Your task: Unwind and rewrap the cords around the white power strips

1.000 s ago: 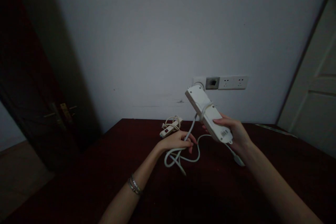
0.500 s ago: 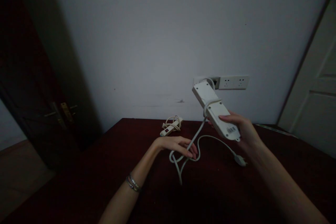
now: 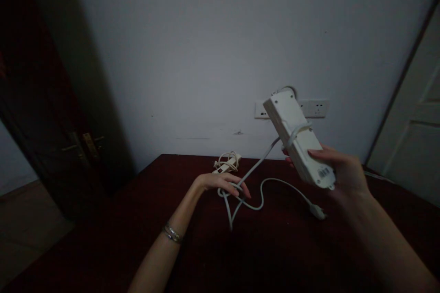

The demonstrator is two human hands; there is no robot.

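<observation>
My right hand [image 3: 338, 171] grips the lower end of a white power strip [image 3: 297, 137], held tilted up in the air above a dark red table [image 3: 144, 201], underside towards me. One turn of its white cable [image 3: 259, 192] is wrapped round the strip's middle. The rest of the cable hangs down to the table and loops there, ending in a white plug [image 3: 318, 212]. My left hand [image 3: 225, 182] hovers low over the table with fingers curled round the cable loop. A bracelet sits on my left wrist.
A second, smaller power strip with coiled cord [image 3: 227, 163] lies at the table's far edge. White wall sockets [image 3: 312, 108] are on the wall behind. A dark door with brass handle [image 3: 82, 144] stands at left, a white door [image 3: 412, 132] at right.
My right hand has lifted the power strip up and to the right. The cable has been pulled straighter, and my left hand has shifted slightly back along the loop.
</observation>
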